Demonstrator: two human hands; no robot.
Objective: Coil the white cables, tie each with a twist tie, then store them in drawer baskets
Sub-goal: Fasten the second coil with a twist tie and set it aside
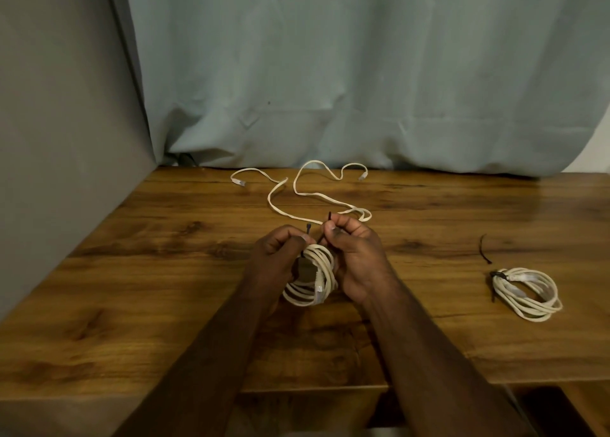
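While the coiled white cable (312, 276) hangs between both palms just above the wooden table (132, 304), the left hand (280, 255) pinches one end of a black twist tie (308, 230) over the coil's top, and the right hand (353, 255) pinches the other end. Beyond the fingertips lies a loose white cable (297, 192). Well off to the right of the fingers sit a tied coil (526, 293) and a spare black tie (484, 250).

no readable text, labels or signs
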